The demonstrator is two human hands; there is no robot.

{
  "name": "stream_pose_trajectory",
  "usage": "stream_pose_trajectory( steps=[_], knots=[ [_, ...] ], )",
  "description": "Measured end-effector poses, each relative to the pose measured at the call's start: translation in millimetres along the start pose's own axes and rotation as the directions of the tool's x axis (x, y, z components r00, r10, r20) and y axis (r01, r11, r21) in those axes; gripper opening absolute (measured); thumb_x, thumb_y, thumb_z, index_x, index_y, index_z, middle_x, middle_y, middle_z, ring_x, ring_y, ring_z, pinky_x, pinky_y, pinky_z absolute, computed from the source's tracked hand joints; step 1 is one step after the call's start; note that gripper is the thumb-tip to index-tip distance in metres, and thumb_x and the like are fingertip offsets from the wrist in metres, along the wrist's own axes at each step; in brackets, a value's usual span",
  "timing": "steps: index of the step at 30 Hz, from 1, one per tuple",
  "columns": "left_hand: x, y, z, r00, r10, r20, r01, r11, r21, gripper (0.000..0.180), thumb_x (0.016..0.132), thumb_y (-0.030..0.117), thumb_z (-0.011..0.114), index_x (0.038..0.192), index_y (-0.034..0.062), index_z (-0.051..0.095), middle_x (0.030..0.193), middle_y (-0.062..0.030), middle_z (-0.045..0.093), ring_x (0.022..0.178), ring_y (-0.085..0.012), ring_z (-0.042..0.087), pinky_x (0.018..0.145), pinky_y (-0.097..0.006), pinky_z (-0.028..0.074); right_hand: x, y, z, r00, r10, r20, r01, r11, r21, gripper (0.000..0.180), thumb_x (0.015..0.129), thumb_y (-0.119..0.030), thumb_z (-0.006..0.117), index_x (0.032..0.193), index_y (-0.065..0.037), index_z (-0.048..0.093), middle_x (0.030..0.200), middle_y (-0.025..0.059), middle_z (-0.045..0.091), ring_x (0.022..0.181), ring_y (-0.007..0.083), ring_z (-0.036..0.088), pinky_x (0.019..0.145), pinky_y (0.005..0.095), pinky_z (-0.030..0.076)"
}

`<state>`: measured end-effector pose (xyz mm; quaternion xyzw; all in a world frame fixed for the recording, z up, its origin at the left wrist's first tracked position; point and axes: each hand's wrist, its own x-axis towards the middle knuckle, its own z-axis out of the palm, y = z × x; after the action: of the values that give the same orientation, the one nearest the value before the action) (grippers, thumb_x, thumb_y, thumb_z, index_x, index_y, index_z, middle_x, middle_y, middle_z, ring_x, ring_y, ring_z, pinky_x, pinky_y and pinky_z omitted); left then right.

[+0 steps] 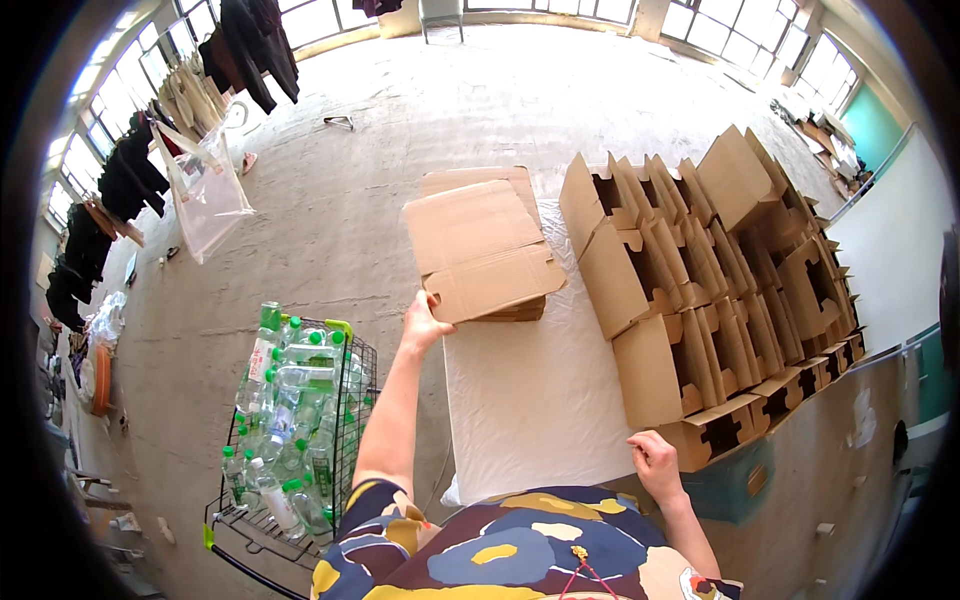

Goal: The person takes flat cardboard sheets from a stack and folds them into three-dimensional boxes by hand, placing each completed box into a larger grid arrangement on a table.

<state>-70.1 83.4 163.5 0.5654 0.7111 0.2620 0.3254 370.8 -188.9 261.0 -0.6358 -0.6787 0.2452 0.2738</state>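
At the far left end of the table, my left hand (426,322) grips the near left corner of a flat, creased cardboard blank (483,240). This blank lies on a stack of similar flattened blanks (515,312). My right hand (656,464) is close to my body at the table's near right edge, fingers curled and apparently holding nothing. Just beyond it stand folded brown cardboard boxes (650,375), packed in rows and stacked in layers, with open sides and cut-out slots.
A white cover spreads over the table (540,400). Left of it stands a black wire cart (360,385) full of green-capped clear bottles (290,420). Dark clothes (250,50) and a clear plastic bag (205,195) hang at the far left. A white panel (900,240) stands right of the boxes.
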Motion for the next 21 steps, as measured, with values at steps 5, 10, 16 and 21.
stream_pose_trajectory(
  steps=[5, 10, 16, 21],
  knots=[
    [-60.7, -51.2, 39.9, 0.998, 0.017, 0.055, 0.022, 0.772, -0.635, 0.064, 0.064, 0.009, 0.095, 0.113, 0.0069, 0.053, 0.103, -0.006, 0.064, 0.097, -0.0185, 0.063, 0.084, -0.033, 0.054, -1.6, -2.7, 21.4, 0.997, -0.05, 0.055, 0.05, 0.999, 0.008, 0.013, 0.087, 0.004, 0.063, 0.098, 0.002, 0.071, 0.096, 0.0135, 0.07, 0.075, 0.0244, 0.069, 0.066, 0.0322, 0.054],
    [-92.5, -29.9, 47.0, 0.973, -0.222, 0.066, 0.169, 0.487, -0.857, 0.062, 0.078, 0.004, 0.079, 0.131, 0.006, 0.047, 0.102, -0.0051, 0.065, 0.08, -0.013, 0.065, 0.064, -0.025, 0.052, -6.4, -17.2, 34.2, 0.986, -0.004, 0.169, 0.006, 1.0, -0.009, 0.012, 0.089, -0.003, 0.064, 0.099, -0.002, 0.072, 0.099, 0.0133, 0.071, 0.088, 0.0329, 0.07, 0.077, 0.0388, 0.057],
    [-131.2, -1.3, 25.8, 0.983, -0.039, 0.179, 0.174, 0.49, -0.854, 0.064, 0.078, 0.001, 0.06, 0.141, 0.0047, 0.05, 0.11, -0.0045, 0.067, 0.089, -0.0141, 0.067, 0.074, -0.027, 0.056, 7.9, -11.5, 39.9, 0.961, -0.095, 0.258, 0.097, 0.995, 0.007, 0.012, 0.089, -0.005, 0.065, 0.099, -0.004, 0.072, 0.097, 0.0133, 0.07, 0.087, 0.0331, 0.07, 0.077, 0.0399, 0.057],
    [-211.4, 63.0, 5.3, 0.989, 0.132, 0.073, -0.033, 0.66, -0.75, 0.071, 0.074, -0.002, 0.059, 0.144, -0.0028, 0.047, 0.107, -0.0111, 0.07, 0.09, -0.0193, 0.069, 0.077, -0.033, 0.056, 45.5, -10.5, 48.4, 0.947, -0.2, 0.252, 0.171, 0.976, 0.135, 0.016, 0.089, -0.004, 0.066, 0.104, -0.002, 0.072, 0.1, 0.0138, 0.069, 0.087, 0.0313, 0.069, 0.076, 0.0379, 0.056]
  ],
)
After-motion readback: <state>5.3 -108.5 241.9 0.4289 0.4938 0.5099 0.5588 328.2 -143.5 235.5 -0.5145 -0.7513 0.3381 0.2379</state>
